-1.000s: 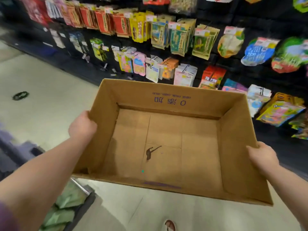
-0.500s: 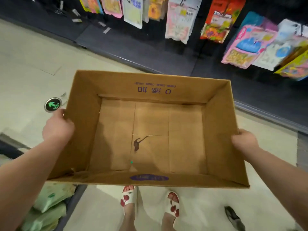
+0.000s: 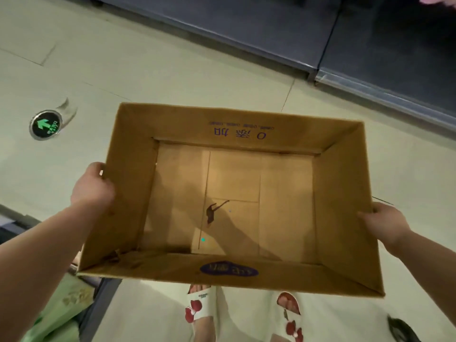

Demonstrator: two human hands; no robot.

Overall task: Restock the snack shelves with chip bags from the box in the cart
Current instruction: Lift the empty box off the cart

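Note:
An open brown cardboard box (image 3: pixel 232 183) fills the middle of the view, held level above the floor. It has no chip bags in it; only a dark stain marks its bottom. My left hand (image 3: pixel 92 185) grips the box's left wall from outside. My right hand (image 3: pixel 385 224) grips the right wall. The snack shelves are almost out of view; only a pink bag corner (image 3: pixel 438 0) shows at the top right.
The dark base of the shelf unit (image 3: pixel 271 28) runs across the top. A round green arrow marker (image 3: pixel 45 124) sits in the pale tiled floor. The cart's edge (image 3: pixel 98 309) with green packs (image 3: pixel 56 314) is at the lower left. My sandalled feet (image 3: pixel 202 309) stand below the box.
The view has tipped down from the shelves to the floor. The box has stayed in both hands and sits lower, above my feet.

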